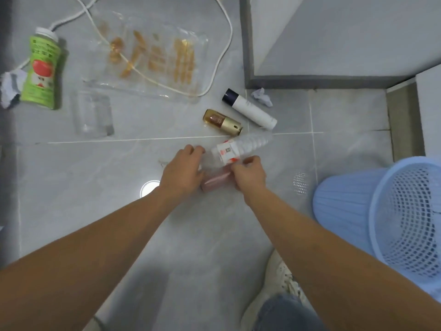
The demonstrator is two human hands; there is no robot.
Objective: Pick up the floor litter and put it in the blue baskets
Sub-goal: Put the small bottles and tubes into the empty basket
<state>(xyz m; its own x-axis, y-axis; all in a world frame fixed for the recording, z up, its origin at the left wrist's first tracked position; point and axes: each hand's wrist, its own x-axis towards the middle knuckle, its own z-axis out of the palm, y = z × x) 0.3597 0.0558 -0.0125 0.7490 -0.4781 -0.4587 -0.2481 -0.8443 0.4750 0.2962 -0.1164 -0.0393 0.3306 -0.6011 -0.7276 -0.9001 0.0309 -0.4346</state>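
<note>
Clear plastic water bottle [241,146] lies on the grey floor [95,177] in the middle of the frame. Left hand [182,170] and right hand [249,174] both curl their fingers around its near end and a pinkish wrapper [214,182]. Blue basket [381,211] lies tipped at the right edge. Green bottle [41,72] lies upper left.

Bright, soft blur, floor glare [149,187], fisheye edges
</note>
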